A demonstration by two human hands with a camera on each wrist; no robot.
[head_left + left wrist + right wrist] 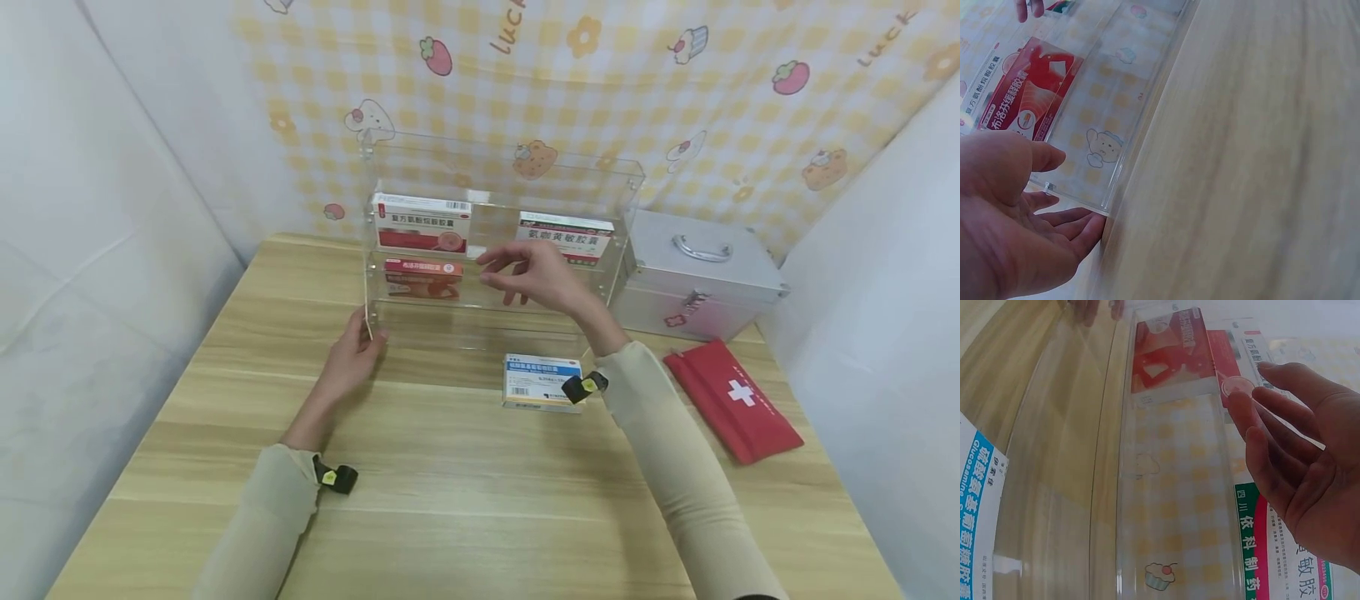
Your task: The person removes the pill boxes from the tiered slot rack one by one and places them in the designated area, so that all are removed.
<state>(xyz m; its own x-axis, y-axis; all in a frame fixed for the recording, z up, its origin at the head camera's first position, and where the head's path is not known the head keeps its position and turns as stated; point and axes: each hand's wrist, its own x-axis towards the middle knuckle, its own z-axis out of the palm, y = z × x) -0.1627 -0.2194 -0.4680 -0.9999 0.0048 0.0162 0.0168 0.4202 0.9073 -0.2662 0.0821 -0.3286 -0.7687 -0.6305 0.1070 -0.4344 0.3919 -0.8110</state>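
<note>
A clear acrylic shelf rack [495, 340] stands upright on the table. My left hand [352, 354] holds its lower left side edge; in the left wrist view the thumb [1047, 156] is in front and the other fingers reach round the side. In front of the middle tiers hovers my right hand [536, 275], fingers loosely bent, nothing in them. Two white-and-red medicine boxes, one left [422, 225] and one right [566, 240], sit on an upper tier. An orange-red medicine box [423, 279] occupies the tier below at left. On the table before the rack is a blue-and-white medicine box [542, 383].
To the right of the rack stands a silver metal case [697, 271] with a handle on its lid. A red pouch [735, 400] with a white cross lies in front of it. Behind hangs a yellow checked curtain [480, 100]; the wooden table [450, 500] extends toward me.
</note>
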